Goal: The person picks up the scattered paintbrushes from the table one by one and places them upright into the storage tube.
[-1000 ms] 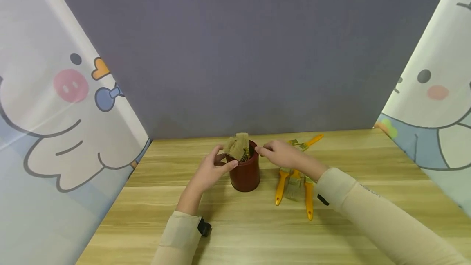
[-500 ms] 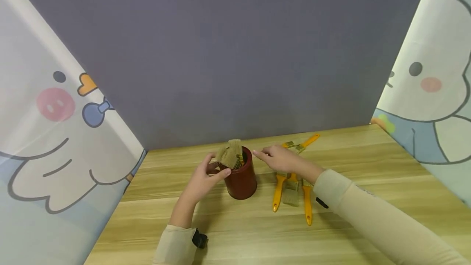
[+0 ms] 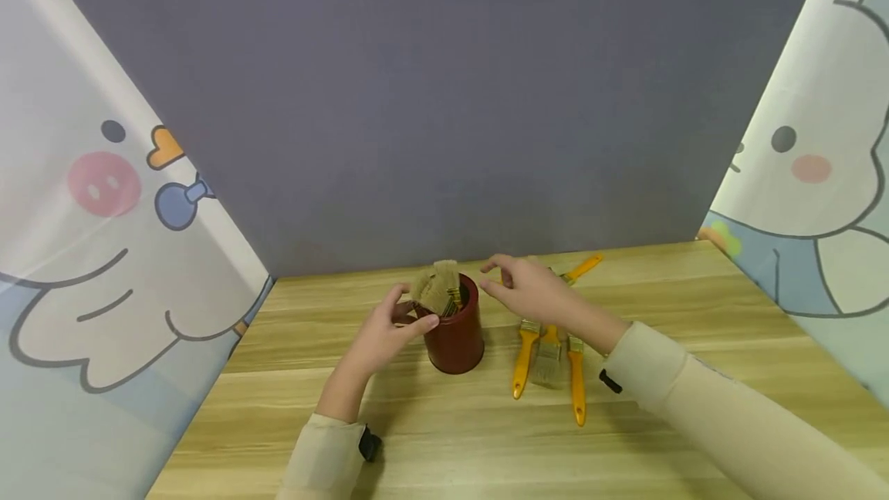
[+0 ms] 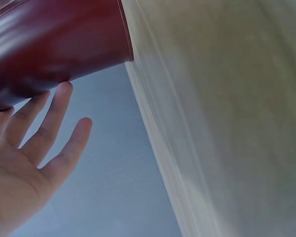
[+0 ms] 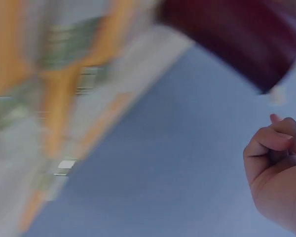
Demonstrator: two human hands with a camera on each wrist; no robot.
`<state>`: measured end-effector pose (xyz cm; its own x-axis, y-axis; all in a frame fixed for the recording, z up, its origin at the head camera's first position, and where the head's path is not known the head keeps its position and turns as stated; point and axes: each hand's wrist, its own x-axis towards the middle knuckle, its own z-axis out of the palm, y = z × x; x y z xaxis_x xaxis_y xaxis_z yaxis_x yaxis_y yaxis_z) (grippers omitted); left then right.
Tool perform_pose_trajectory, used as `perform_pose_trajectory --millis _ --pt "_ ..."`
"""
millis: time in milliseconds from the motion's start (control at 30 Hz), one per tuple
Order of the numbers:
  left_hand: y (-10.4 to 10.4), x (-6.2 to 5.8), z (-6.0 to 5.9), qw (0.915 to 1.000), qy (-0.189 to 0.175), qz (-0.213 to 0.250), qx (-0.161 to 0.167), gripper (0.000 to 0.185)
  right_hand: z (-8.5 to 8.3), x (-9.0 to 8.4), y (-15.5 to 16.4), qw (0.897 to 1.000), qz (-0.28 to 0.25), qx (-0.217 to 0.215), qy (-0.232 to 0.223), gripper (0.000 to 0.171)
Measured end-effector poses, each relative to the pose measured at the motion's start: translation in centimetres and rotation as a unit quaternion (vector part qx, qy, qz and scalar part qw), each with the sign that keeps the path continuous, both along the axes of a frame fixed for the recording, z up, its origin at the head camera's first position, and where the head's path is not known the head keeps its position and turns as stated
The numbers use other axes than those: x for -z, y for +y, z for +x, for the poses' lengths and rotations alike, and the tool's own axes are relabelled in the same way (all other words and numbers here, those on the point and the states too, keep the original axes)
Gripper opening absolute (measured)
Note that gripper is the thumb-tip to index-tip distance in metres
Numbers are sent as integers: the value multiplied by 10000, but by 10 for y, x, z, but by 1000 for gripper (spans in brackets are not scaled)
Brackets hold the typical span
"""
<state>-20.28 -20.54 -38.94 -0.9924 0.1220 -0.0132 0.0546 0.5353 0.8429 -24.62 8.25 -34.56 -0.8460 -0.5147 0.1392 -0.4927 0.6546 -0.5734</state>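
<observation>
A dark red cylindrical pot [image 3: 454, 346] stands upright on the table, holding several paintbrushes [image 3: 434, 288] with their pale bristles up. My left hand [image 3: 378, 338] holds the pot at its left side. Its thumb lies at the near rim, while in the left wrist view several fingers [image 4: 59, 101] touch the wall and the little finger stands off it. Just right of the rim, my right hand [image 3: 531, 288] hovers with thumb and forefinger apart and nothing between them. Its other fingers bend inward in the right wrist view, where the pot [image 5: 237, 39] is blurred.
Several yellow-handled paintbrushes [image 3: 578, 384] lie on the wooden table [image 3: 444, 438] right of the pot, partly under my right hand and forearm. A grey panel [image 3: 444, 114] rises at the table's far edge. Cartoon-printed sheets [image 3: 118, 268] flank both sides.
My right thumb and forefinger, close together at the pot's rim earlier, have parted, and the hand has drawn slightly away. The left hand stays at the pot. The head view has shifted a little.
</observation>
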Motion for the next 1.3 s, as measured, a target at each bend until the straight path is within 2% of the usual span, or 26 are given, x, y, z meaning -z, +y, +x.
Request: perform_pose_trajectory --millis 67,133,267,333,500,633,900,1067,1300 --pt "0 0 -1 10000 -11 66 27 91 7 -12 -10 9996 -30 -215 206 39" --pt "0 1 -1 9999 -17 102 30 90 13 -16 -21 9980 218 -488 326 40" --pt "0 4 0 9998 -68 175 6 86 19 -10 -39 9928 846 -724 439 43" --pt "1 6 0 9997 -99 208 23 87 20 -5 -44 9932 892 -638 381 41" --pt "3 9 1 9995 -85 277 100 90 21 0 -46 9969 588 -415 306 32" --pt "2 7 1 9996 -65 277 42 85 20 -4 -47 9973 552 -416 268 29" --pt "0 2 3 9998 -94 171 46 93 12 -13 -55 9949 805 -552 248 37" --pt "0 2 4 9997 -116 201 14 94 10 -17 -60 9949 895 -418 188 34" --pt "3 -2 0 9993 12 308 227 84 6 -25 -61 9930 1147 -265 127 31"
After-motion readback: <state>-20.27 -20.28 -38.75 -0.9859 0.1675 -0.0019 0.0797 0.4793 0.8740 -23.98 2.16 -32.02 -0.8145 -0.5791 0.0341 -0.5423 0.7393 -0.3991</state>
